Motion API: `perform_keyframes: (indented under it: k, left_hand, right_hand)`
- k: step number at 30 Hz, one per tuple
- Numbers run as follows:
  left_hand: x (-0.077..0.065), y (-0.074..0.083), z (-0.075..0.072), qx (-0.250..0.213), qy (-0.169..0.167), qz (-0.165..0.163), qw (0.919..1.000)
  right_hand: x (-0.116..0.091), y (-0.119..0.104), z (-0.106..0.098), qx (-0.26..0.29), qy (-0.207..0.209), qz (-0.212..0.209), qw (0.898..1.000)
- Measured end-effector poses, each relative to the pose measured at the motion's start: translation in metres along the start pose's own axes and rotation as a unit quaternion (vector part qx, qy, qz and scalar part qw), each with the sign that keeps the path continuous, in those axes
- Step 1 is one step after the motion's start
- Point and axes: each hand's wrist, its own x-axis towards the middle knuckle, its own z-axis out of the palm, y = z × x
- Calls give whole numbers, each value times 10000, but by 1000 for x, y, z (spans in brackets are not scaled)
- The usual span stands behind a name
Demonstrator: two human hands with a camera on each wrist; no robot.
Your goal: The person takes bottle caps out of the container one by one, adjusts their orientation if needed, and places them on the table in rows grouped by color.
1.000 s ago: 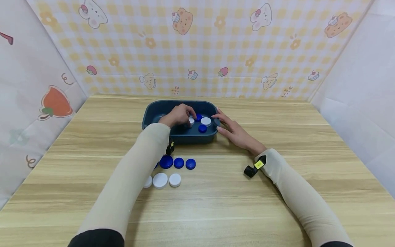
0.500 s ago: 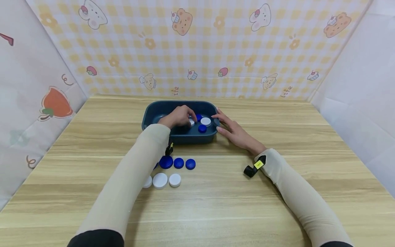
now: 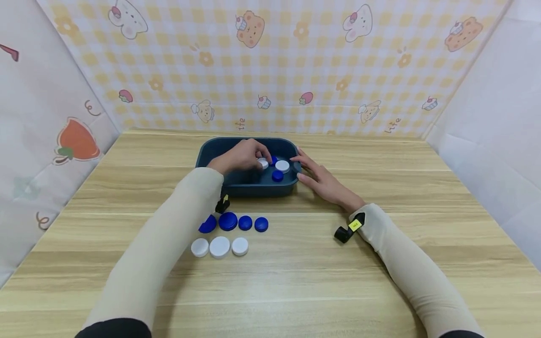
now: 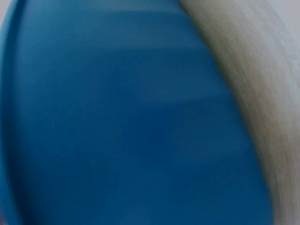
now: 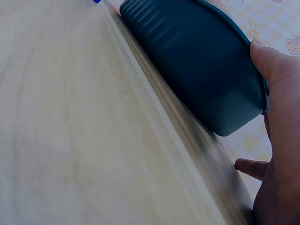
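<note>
My left hand (image 3: 242, 155) reaches into a dark blue plastic bin (image 3: 262, 190) in the head view. Its thumb and finger pinch a white bottle cap (image 3: 263, 163). Close by in the bin are a second white cap (image 3: 282, 166), a blue cap (image 3: 277, 176) and another blue cap (image 3: 274, 160) partly behind the fingers. My right hand (image 3: 322, 182) holds the bin's right end, one finger over the rim and the thumb at the near corner. The right wrist view shows that thumb (image 5: 266, 58) against the rim. Only the bin's wall (image 4: 122, 117) fills most of the left wrist view.
In front of the bin lies a row of several blue caps (image 3: 228, 221), partly covered by the left sleeve. Nearer still are three white caps (image 3: 220, 247) in a row. A patterned cloth (image 3: 279, 70) hangs behind the wooden table (image 3: 321, 286).
My left hand has risen slightly and its wrist has shifted left, the white cap coming up a little with it. More of the blue and white rows now shows. The right hand stays put.
</note>
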Motion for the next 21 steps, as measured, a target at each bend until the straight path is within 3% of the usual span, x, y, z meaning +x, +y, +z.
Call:
perform_keyframes:
  k: [14, 21]
  left_hand:
    - [-44, 24, -12, 92, 95, 631, 9979]
    - [-75, 43, 0, 459, -157, 1526, 9871]
  right_hand:
    - [0, 0, 0, 98, -30, 28, 9999]
    - [0, 2, 0, 117, 29, -75, 9999]
